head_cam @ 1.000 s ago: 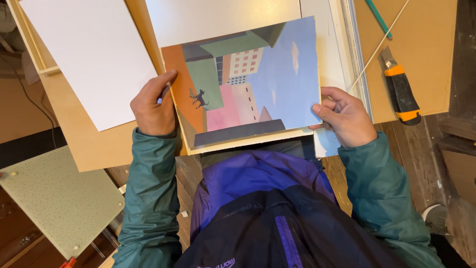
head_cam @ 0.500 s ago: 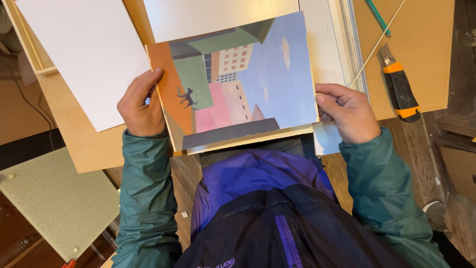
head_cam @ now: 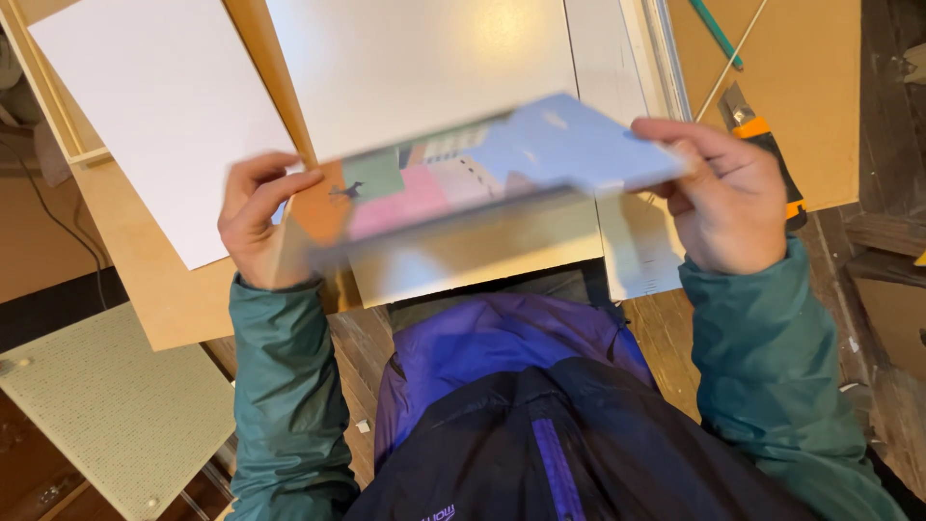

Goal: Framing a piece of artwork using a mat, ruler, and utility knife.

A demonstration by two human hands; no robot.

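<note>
Print (head_cam: 502, 169) tilted, L hand (head_cam: 258, 224), R hand (head_cam: 723, 198) at edges

Both arms are covered by long teal sleeves of a smooth, slightly shiny jacket fabric, creased at the elbows. Left sleeve (head_cam: 289, 386) ends in a plain cuff at the wrist; right sleeve (head_cam: 772, 357) likewise. Left hand (head_cam: 258, 224) and right hand (head_cam: 719, 198) are bare: no gloves, no rings or watch visible. The jacket's chest panel (head_cam: 502, 333) is purple-blue; below it the fabric turns dark navy, nearly black. A purple zip strip (head_cam: 555, 463) runs down the dark part. Small light lettering sits near the lower edge, too small to make out.
</note>
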